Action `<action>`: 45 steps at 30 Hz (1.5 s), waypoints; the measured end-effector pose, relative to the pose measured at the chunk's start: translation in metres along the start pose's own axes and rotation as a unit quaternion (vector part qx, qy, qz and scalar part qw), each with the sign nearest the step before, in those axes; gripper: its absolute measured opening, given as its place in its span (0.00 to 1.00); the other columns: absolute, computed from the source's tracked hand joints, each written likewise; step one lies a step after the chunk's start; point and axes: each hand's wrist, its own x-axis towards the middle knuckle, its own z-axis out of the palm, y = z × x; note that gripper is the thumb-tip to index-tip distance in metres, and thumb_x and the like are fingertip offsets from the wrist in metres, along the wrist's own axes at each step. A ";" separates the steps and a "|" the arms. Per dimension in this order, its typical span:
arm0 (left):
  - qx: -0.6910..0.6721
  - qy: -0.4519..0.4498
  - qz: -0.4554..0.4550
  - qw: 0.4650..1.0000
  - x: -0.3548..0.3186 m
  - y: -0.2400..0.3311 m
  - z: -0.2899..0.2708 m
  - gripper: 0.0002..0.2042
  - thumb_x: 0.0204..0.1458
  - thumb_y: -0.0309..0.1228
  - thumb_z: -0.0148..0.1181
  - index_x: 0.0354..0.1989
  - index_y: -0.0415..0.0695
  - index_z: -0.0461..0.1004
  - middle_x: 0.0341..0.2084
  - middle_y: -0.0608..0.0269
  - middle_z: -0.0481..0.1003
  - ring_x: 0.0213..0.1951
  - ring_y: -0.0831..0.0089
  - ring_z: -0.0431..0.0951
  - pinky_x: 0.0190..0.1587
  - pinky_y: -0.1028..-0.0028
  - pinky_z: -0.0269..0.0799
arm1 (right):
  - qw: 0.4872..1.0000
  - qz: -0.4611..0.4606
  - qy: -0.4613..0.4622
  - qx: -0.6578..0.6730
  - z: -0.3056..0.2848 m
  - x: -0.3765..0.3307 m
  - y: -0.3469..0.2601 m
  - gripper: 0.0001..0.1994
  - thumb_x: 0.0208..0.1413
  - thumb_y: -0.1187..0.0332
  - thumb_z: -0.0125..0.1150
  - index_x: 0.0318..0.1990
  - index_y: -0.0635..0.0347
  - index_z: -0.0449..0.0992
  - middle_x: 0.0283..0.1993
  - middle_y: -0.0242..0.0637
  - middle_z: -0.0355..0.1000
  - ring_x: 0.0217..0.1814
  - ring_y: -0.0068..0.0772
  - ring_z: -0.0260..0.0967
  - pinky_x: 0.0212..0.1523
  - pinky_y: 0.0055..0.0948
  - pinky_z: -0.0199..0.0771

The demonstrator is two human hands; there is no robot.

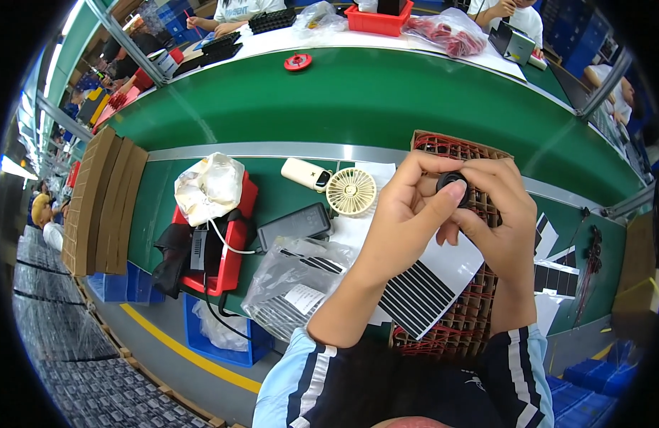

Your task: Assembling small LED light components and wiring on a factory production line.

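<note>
Both my hands are raised in front of me, together round a small black round part (450, 178). My left hand (413, 207) has its thumb pressed on the part's face, with fingers curled behind it. From the other side my right hand (497, 207) grips its edge with bent fingers. The far side of the part is hidden by the fingers. Below the hands lies a white sheet with black strips (418, 296), on a divided cardboard box (458, 324) full of red wires.
Left on the green bench are a cream handheld fan (351, 191), a black power bank (293, 227), a clear plastic bag (290, 285) and a red bin (247, 200). Black-striped sheets (555, 278) lie right. Beyond runs a green conveyor (386, 93) carrying a red disc (298, 62); people sit behind it.
</note>
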 end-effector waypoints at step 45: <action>-0.018 0.057 0.082 0.995 0.004 -0.011 0.007 0.15 0.49 0.21 0.52 0.42 0.40 0.54 0.21 0.60 0.69 0.15 0.81 0.68 0.14 0.86 0.56 | 0.976 0.085 -0.029 0.200 -0.012 -0.004 -0.009 0.08 0.44 0.70 0.60 0.23 0.64 0.70 0.33 0.36 0.59 0.34 0.26 0.60 0.34 0.21 0.60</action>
